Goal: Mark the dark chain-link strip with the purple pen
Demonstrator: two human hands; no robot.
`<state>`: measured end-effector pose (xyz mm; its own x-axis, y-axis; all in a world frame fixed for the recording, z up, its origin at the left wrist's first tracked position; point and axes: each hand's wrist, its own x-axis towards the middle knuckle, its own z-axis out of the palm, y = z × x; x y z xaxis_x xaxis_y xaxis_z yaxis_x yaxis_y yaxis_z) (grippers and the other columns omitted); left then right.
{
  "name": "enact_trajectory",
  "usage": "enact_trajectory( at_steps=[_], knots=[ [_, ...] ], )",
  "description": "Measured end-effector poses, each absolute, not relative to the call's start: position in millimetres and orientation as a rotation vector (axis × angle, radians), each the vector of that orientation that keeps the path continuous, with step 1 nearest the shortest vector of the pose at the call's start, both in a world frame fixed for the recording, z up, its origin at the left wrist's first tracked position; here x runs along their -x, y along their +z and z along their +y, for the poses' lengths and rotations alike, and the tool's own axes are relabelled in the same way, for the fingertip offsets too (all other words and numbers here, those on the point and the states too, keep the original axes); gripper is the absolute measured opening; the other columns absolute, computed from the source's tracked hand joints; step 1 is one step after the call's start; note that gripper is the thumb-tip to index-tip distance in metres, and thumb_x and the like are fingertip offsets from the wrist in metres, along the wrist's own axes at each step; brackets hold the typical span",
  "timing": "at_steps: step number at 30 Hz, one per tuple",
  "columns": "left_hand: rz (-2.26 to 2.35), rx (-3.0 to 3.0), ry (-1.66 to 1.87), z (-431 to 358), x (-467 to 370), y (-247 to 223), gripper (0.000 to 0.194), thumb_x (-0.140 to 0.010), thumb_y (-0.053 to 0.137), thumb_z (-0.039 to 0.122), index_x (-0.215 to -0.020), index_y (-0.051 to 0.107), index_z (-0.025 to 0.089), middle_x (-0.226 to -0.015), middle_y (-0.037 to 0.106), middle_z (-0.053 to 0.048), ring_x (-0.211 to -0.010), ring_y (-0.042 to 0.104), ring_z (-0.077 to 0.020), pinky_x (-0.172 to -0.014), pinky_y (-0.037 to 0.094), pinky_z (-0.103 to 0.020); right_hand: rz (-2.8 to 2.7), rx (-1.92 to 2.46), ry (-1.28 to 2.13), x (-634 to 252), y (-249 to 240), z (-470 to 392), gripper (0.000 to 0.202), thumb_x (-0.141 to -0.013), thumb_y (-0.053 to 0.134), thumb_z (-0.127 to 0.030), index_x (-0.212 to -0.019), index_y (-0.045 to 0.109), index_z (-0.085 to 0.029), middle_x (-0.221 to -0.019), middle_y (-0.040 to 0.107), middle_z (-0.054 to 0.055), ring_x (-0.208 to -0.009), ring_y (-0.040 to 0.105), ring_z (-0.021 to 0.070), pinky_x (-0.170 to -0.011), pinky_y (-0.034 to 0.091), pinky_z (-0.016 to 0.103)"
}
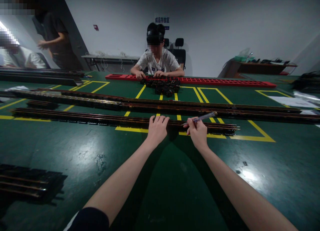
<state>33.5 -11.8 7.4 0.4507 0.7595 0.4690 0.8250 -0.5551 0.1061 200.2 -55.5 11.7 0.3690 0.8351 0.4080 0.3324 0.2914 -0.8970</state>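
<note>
A long black rail with copper-coloured strips (120,119) runs left to right across the green table in front of me. My left hand (158,127) lies over it near the middle, fingers spread and resting on top; the thumb does not show. Further right, my right hand (197,131) is closed in a pinch around a slim screwdriver (206,116) with a clear handle. Its thin tip points left and down at the rail, close to the rail's right end. Whether the tip touches the rail I cannot tell.
More black rails (225,110) lie just behind, and another black piece (25,182) sits at the near left. Yellow tape (260,138) marks the table. Across it, a co-worker (160,59) handles black parts (166,87) beside a long red slotted frame (225,82).
</note>
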Motion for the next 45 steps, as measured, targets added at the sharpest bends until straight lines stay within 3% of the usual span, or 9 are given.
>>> enact_trajectory(
  at_steps=[19,45],
  knots=[
    [-1.421,2.637,-0.726,-12.0,-30.2,13.4,0.043,-0.087,0.037,0.008,-0.121,0.060,0.020,-0.120,0.066,-0.008,-0.115,0.058,-0.0223,-0.104,0.040,-0.046,-1.103,1.324,0.432,-200.1,14.2,-56.7,0.041,-0.080,0.054,-0.061,-0.076,0.051,-0.020,-0.058,0.060,0.000,-0.038,0.051,0.0105,-0.037,0.042,0.023],
    [-1.399,2.563,-0.695,-11.1,-33.8,9.1,0.040,-0.087,0.038,0.008,-0.119,0.061,0.017,-0.119,0.066,-0.009,-0.113,0.058,-0.0235,-0.104,0.038,-0.047,-1.025,1.343,0.370,-203.6,8.7,-54.0,0.034,-0.083,0.053,-0.052,-0.076,0.050,-0.020,-0.055,0.058,-0.003,-0.036,0.049,0.0098,-0.038,0.038,0.022]
  ],
)
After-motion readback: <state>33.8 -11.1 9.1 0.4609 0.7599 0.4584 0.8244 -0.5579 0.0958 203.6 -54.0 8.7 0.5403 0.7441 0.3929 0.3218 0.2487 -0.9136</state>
